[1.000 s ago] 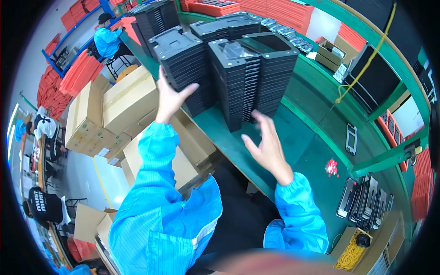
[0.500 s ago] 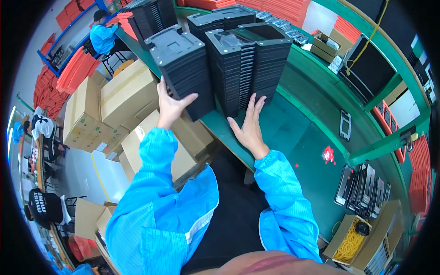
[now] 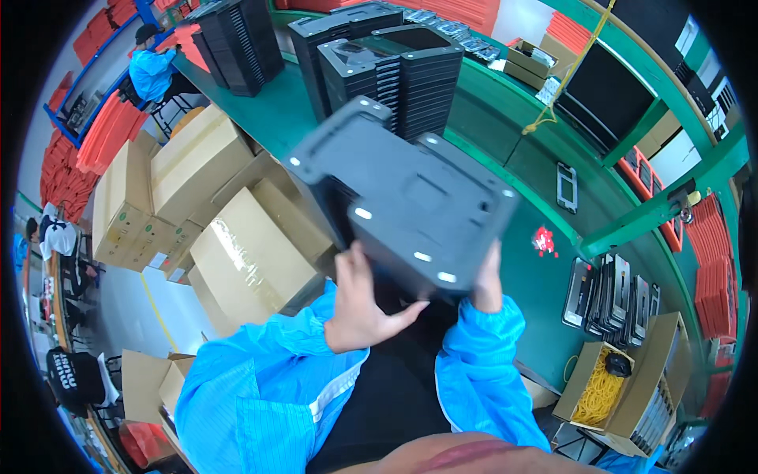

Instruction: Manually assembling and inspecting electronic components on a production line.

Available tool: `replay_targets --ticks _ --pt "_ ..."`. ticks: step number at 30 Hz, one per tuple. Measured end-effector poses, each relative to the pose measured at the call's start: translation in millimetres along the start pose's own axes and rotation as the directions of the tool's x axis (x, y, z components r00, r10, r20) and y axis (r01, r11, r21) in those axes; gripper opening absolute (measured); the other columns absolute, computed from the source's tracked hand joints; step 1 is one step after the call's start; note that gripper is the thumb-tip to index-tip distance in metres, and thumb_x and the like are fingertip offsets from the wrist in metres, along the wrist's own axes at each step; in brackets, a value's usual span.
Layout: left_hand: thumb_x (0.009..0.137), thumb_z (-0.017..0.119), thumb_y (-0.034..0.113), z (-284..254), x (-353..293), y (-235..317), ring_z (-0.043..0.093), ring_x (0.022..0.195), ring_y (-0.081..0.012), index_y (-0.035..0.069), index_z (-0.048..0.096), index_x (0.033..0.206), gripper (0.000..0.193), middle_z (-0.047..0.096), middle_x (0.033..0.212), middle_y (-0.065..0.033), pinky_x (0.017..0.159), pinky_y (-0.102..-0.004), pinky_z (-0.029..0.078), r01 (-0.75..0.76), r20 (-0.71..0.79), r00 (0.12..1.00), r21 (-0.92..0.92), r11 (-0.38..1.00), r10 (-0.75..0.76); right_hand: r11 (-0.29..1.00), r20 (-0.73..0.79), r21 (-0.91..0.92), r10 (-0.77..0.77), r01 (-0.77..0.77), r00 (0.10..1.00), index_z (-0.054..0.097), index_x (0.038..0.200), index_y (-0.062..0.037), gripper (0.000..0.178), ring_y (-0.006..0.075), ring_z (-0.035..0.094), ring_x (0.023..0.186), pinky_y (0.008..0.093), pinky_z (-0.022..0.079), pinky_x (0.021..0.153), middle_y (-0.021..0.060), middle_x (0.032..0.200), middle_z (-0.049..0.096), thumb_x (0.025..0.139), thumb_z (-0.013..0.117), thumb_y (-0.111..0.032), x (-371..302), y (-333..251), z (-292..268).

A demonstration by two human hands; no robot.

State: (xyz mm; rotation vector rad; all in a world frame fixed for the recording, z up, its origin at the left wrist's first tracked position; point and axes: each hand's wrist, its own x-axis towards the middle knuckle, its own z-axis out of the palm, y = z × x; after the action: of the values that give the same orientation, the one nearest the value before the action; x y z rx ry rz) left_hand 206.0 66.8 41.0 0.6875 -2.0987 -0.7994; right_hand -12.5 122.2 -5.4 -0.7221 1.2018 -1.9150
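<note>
A stack of black plastic trays (image 3: 410,189) is close in front of me, tilted, its top tray with small white spots facing up. My left hand (image 3: 359,304) is against its near left side, fingers up along it and thumb stretched to the right. My right hand (image 3: 489,280) wraps the stack's right side, its fingers partly hidden. The two hands hold it between them. Just behind stand other tall stacks of black trays (image 3: 426,87) on the green bench (image 3: 545,316), and another tray stack (image 3: 237,47) stands farther left.
Cardboard boxes (image 3: 253,253) stand left of the bench. To the right lie a grey frame (image 3: 567,188), small red pieces (image 3: 544,241), a row of flat dark parts (image 3: 608,300) and a carton with yellow cord (image 3: 600,399). A person in blue (image 3: 154,75) sits far left.
The tray stack has come off the bench edge toward me and turned, now between both hands. My right hand has moved to its right side. The view has shifted.
</note>
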Motion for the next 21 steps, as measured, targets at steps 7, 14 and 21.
replay_targets --ticks 7,14,21 --pt "0.081 0.087 0.029 73.9 31.5 34.3 0.051 0.119 -0.0438 -0.013 0.021 0.154 0.107 0.045 0.136 -0.03 0.102 -0.0474 0.047 -0.298 0.214 0.925 -0.102 0.949 0.314 0.982 -0.56 -0.046 -0.176 0.182 0.809 0.044 0.151 0.0019 0.054 0.0336 0.057 0.13 0.0448 0.051 0.108 0.0187 0.151 0.05 0.111 0.041 -0.034 -42.6 -6.8 -106.9" --pt "0.081 0.084 0.018 30.8 134.3 -6.9 0.062 0.108 -0.0348 0.001 0.056 0.14 0.067 0.06 0.126 -0.0204 0.097 -0.0436 0.051 -0.406 0.271 0.754 -0.524 0.749 0.599 0.634 -0.55 -0.719 -0.77 0.285 0.323 0.053 0.138 0.0053 0.041 0.0299 0.057 0.124 0.0443 0.045 0.108 0.0205 0.138 0.057 0.108 0.039 -0.018 -55.9 -85.6 -71.7" --pt "0.107 0.052 0.03 -0.9 210.4 -144.7 0.058 0.12 -0.023 0.0 0.062 0.126 0.037 0.063 0.127 -0.0127 0.108 -0.0382 0.042 -0.032 -0.225 0.957 -0.711 0.702 -0.183 0.194 0.272 -0.663 -0.838 0.723 0.474 0.062 0.109 -0.0005 0.02 0.0319 0.063 0.1 0.0401 0.051 0.091 0.0164 0.11 0.064 0.092 0.055 -0.007 -53.2 -56.9 51.2"
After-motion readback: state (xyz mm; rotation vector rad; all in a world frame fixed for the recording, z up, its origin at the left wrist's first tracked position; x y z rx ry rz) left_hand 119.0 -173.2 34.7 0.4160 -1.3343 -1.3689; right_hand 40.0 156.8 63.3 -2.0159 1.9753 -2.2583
